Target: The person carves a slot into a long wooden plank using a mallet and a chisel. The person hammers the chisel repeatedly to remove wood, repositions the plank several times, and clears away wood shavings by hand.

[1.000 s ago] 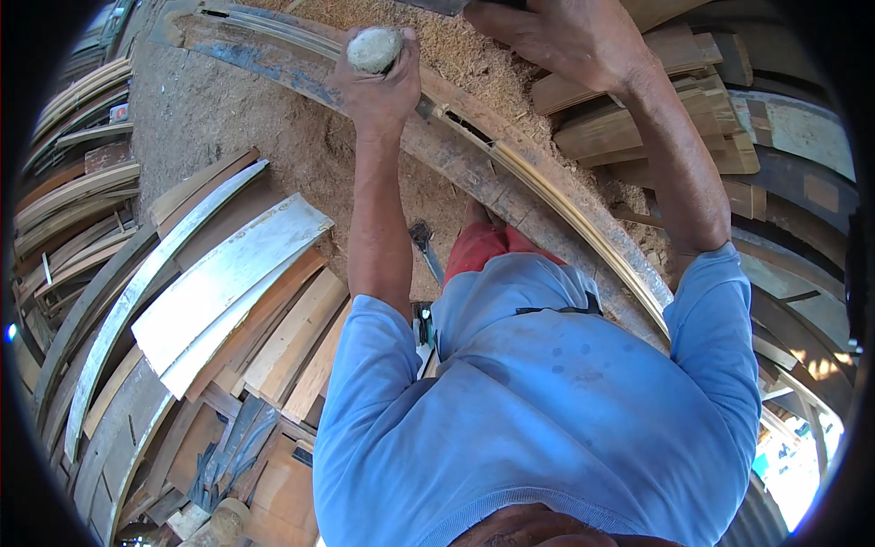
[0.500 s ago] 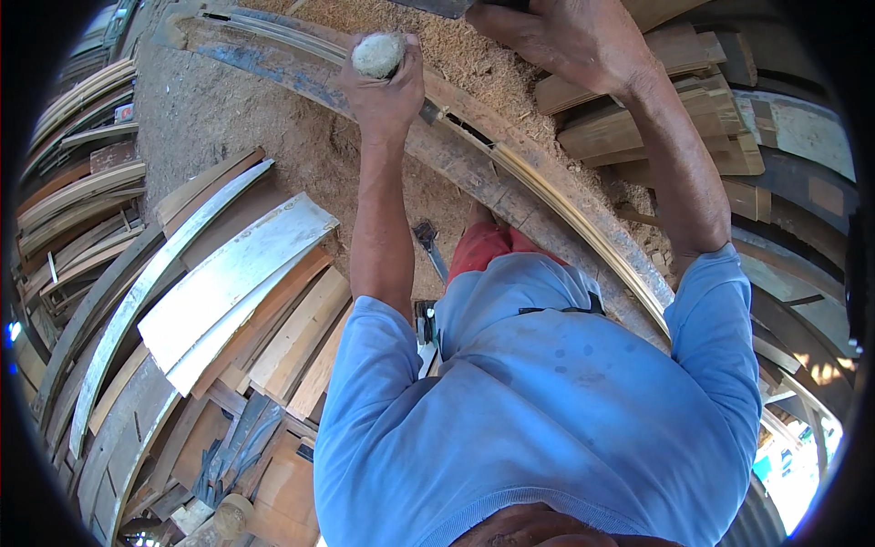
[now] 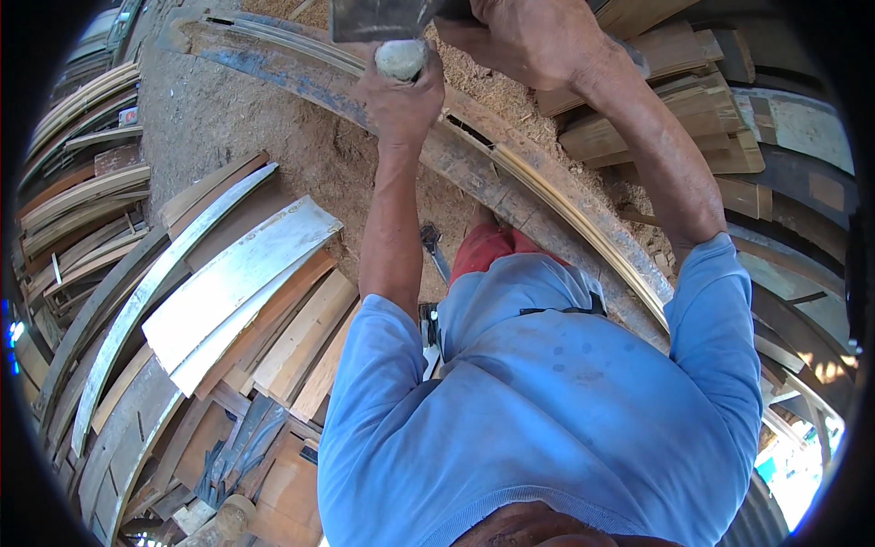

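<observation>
My left hand is closed around the upright handle of a chisel, whose pale, rounded butt shows above the fist. Its blade is hidden beneath the hand, over a long wooden beam marked with narrow dark slots. At the top of the view my right hand is closed, with its fingers partly hidden. It holds a mallet with a dark, block-shaped head, cut off by the upper edge. That head hangs right by the chisel's butt; whether they touch, I cannot tell.
Wood shavings cover the ground beyond the beam. Stacked boards lie at the right. On my left are more planks, including a white board, and piled timber. An adjustable-looking metal tool lies near my leg.
The mallet's head has come down and left into view, close to the chisel's butt, along with my right hand. My left hand has shifted slightly right with the chisel.
</observation>
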The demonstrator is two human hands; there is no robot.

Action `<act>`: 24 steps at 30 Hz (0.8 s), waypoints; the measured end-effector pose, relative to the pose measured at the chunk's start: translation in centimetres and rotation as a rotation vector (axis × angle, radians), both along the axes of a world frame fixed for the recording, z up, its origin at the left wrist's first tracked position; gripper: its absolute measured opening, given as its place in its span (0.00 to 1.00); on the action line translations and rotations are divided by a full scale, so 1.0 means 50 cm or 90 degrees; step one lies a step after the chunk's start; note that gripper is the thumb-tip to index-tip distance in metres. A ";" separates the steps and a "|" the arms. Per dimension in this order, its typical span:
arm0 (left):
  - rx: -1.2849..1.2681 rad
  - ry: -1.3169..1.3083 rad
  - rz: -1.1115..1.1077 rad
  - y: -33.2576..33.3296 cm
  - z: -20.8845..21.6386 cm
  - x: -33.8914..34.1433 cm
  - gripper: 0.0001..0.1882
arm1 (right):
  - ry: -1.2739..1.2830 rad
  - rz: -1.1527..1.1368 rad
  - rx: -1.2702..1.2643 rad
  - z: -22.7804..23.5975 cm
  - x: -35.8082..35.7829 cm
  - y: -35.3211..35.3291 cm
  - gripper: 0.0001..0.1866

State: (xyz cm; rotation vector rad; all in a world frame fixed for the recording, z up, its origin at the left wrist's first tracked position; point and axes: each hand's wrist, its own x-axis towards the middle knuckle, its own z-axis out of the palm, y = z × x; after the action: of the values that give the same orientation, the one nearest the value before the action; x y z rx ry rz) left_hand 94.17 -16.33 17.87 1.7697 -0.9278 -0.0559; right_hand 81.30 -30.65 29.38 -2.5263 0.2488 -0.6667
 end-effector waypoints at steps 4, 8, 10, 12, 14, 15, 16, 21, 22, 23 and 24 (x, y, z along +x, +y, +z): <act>-0.026 -0.039 -0.043 -0.015 -0.012 0.011 0.11 | 0.172 -0.047 -0.050 -0.010 0.014 0.012 0.11; -0.049 -0.083 -0.015 -0.028 0.003 0.010 0.10 | 0.245 -0.065 -0.047 0.037 0.017 0.012 0.11; -0.066 -0.043 -0.002 -0.024 -0.011 0.015 0.10 | 0.218 -0.067 -0.034 0.056 0.014 0.023 0.10; -0.049 -0.011 -0.014 -0.034 -0.019 0.023 0.10 | 0.182 -0.083 -0.013 0.071 0.015 0.024 0.11; -0.031 -0.069 -0.025 -0.034 -0.020 0.027 0.10 | 0.249 -0.060 -0.062 0.025 0.019 0.020 0.12; -0.025 -0.099 -0.031 -0.036 -0.013 0.028 0.10 | 0.281 -0.050 -0.088 0.018 0.023 0.017 0.12; -0.037 -0.067 -0.031 -0.038 -0.008 0.025 0.10 | 0.298 -0.067 -0.073 0.019 0.026 0.009 0.13; -0.030 0.090 0.027 -0.045 -0.003 0.024 0.09 | 0.200 -0.131 -0.009 0.075 0.033 0.008 0.13; 0.002 0.004 0.031 -0.038 -0.003 0.019 0.11 | 0.130 -0.129 0.011 0.072 0.034 0.011 0.13; -0.008 0.013 0.027 -0.039 -0.003 0.018 0.11 | 0.150 -0.126 0.018 0.071 0.033 0.011 0.13; -0.018 0.023 0.023 -0.039 -0.005 0.016 0.11 | 0.170 -0.122 0.025 0.064 0.034 0.010 0.13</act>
State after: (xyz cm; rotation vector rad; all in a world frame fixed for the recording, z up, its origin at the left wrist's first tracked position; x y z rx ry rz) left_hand 94.99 -18.27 17.59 1.7527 -0.8666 -0.0511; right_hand 83.03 -30.12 32.57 -2.5702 0.5985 -0.3877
